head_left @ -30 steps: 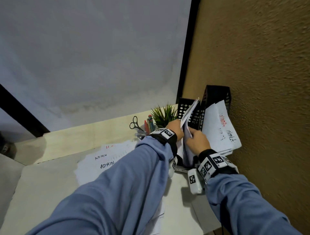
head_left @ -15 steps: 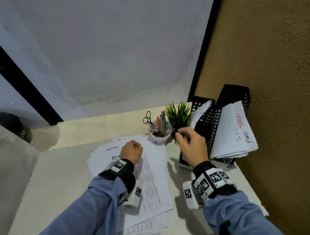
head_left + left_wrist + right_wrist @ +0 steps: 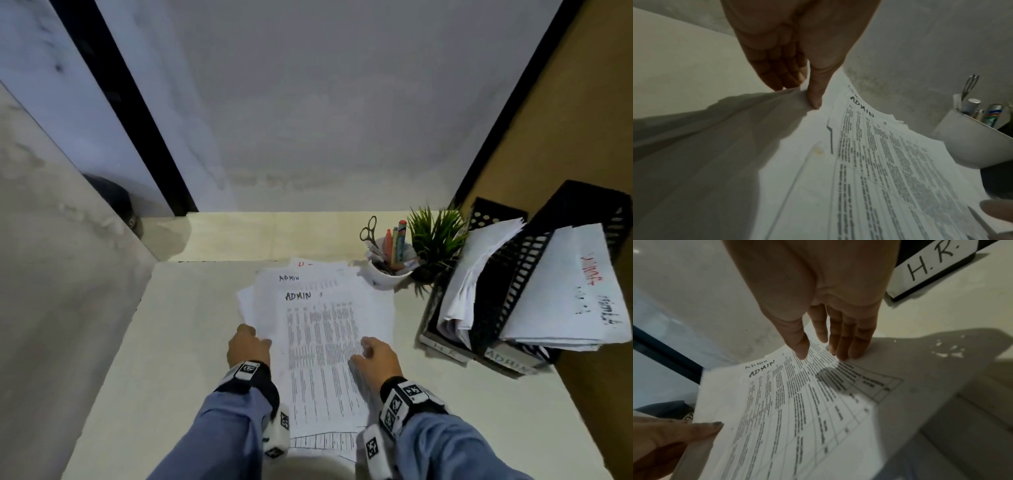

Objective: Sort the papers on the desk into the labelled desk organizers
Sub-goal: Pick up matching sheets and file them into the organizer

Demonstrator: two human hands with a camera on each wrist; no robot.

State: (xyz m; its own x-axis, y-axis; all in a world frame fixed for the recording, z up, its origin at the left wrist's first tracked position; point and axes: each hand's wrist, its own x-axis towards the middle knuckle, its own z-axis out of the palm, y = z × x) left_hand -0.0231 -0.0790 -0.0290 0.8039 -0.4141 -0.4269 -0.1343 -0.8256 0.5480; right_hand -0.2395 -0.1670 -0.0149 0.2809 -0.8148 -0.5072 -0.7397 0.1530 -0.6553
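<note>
A pile of printed papers (image 3: 322,342) lies mid-desk, and its top sheet (image 3: 797,402) is marked ADMIN. My left hand (image 3: 255,337) pinches the left edge of the top sheets, thumb (image 3: 813,91) on top and fingers at the edge, which is slightly lifted. The right hand (image 3: 368,347) rests on the sheet's right side, with straight fingertips (image 3: 842,353) touching the paper. At the right stand two black mesh organizers. The one labelled H.R. (image 3: 445,349) holds curled sheets. The one labelled ADMIN (image 3: 507,363) holds a stack with red and black writing.
A white cup (image 3: 387,274) with scissors and pens and a small green plant (image 3: 435,240) stand behind the pile, left of the organizers. A brown wall (image 3: 565,137) closes the right side, and a grey partition (image 3: 51,274) closes the left.
Both hands have left the organizers and come back to the pile. The left hand arrived first and now pinches the sheet's edge; the right hand followed and lies on the top sheet.
</note>
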